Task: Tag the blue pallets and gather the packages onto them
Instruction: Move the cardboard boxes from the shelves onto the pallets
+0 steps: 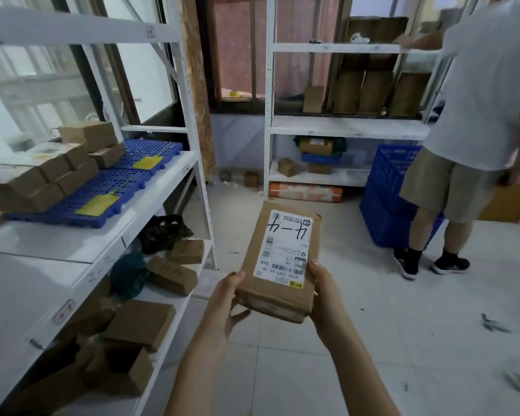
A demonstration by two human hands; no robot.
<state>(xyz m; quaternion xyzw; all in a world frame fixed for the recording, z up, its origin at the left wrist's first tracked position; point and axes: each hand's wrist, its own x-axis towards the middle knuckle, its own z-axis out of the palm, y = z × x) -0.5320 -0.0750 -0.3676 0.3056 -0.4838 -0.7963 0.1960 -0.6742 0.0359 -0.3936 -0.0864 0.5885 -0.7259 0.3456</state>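
Note:
A brown cardboard package (279, 259) with a white shipping label is held in front of me over the floor. My left hand (227, 301) grips its near left corner and my right hand (324, 295) grips its near right side. On the white shelf to the left lie two blue pallets, the near blue pallet (90, 193) and the far blue pallet (150, 151). A yellow tag lies on each: the near yellow tag (98, 204) and the far yellow tag (147, 162). Several brown boxes (51, 172) are stacked on the pallets' left part.
Lower shelves of the left rack (192, 121) hold more boxes (171, 274). A second white rack (345, 127) with boxes stands at the back. A person in a white shirt (478, 115) stands at the right beside a blue crate (388, 196). Tiled floor lies ahead.

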